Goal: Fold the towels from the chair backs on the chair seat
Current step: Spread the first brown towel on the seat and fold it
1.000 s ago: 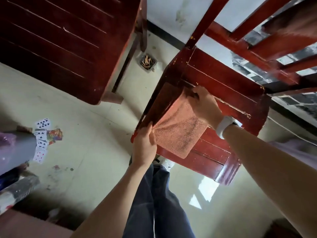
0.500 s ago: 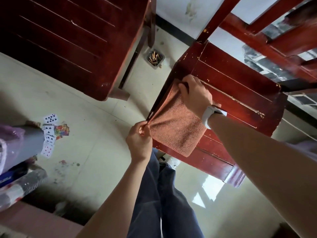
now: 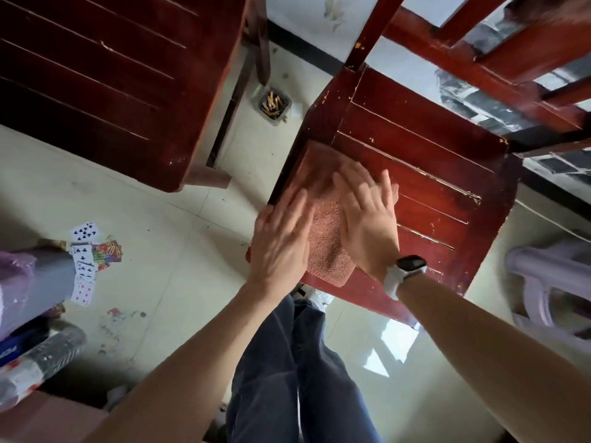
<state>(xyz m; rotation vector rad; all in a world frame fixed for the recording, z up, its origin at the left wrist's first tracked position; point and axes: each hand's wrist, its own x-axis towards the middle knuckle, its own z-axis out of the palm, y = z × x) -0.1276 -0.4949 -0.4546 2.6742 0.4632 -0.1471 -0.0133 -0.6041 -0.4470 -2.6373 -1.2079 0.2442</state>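
A folded salmon-pink towel (image 3: 323, 238) lies flat on the near left corner of the red wooden chair seat (image 3: 425, 187), its left edge along the seat's left rim. Both hands are over it with fingers straight and spread, gripping nothing: the left hand (image 3: 281, 238) is at the towel's left edge, partly past the seat's rim, and the right hand (image 3: 367, 219) covers the towel's right side, palm down. Motion blur smears the fingertips, so I cannot tell how firmly they press. A dark watch on a white strap (image 3: 404, 270) sits on the right wrist. Beyond the seat rise the slats of the chair back (image 3: 479, 59). A second red chair (image 3: 112, 75) stands to the left, with an ashtray of cigarette butts (image 3: 274, 105) on the pale floor between them. Playing cards (image 3: 83, 260) lie scattered farther left.
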